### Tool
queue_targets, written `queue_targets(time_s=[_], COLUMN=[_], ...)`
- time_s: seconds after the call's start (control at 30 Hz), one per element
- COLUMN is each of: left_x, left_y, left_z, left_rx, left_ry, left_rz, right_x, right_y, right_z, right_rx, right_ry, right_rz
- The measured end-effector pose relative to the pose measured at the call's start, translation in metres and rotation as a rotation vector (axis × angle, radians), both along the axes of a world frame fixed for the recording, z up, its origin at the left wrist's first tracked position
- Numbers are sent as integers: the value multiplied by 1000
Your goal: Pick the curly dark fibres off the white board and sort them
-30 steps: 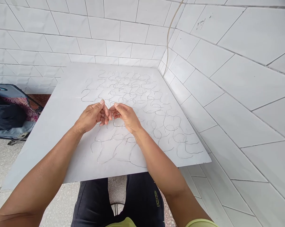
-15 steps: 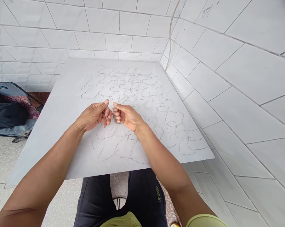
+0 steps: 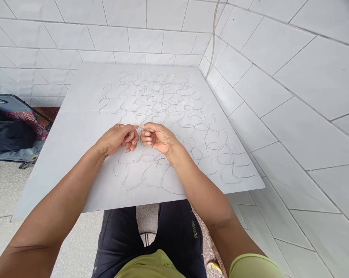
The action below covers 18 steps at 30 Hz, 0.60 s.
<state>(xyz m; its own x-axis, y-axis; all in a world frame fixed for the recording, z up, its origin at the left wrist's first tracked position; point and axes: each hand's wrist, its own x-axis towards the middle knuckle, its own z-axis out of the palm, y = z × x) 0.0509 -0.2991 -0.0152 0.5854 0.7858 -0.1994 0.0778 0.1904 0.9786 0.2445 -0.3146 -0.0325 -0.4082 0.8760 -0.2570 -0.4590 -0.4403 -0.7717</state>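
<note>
Both of my hands are over the middle of a white board, thumb tips almost touching. My left hand is closed in a pinch of thumb and forefinger, its other fingers curled. My right hand faces it, also pinching, with its fingers folded in. Whatever lies between the fingertips is too small to make out. Around and beneath them, many thin, dark, wire-like strands are spread over the board. Some are curved like a figure 2, such as the strand left of the main cluster.
The white board reaches back to the tiled wall, with another tiled wall along its right. A pale hose hangs in the corner. At the left stands a folding chair with dark cloth on it.
The fingertips have come closer together, and my left thumb and forefinger have straightened toward the right hand. The view has shifted slightly, so the board sits a little higher.
</note>
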Motion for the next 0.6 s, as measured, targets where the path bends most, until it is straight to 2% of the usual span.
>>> queue_targets(time_s=[0.43, 0.6], left_x=[5, 5], left_y=[-1, 0], left_z=[-7, -7], left_rx=[6, -21], left_ry=[-28, -68], left_rz=[20, 43], right_x=[2, 3], right_y=[-1, 1], right_z=[2, 1], right_rx=[-2, 85], right_ry=[28, -114], right_rz=[-20, -64])
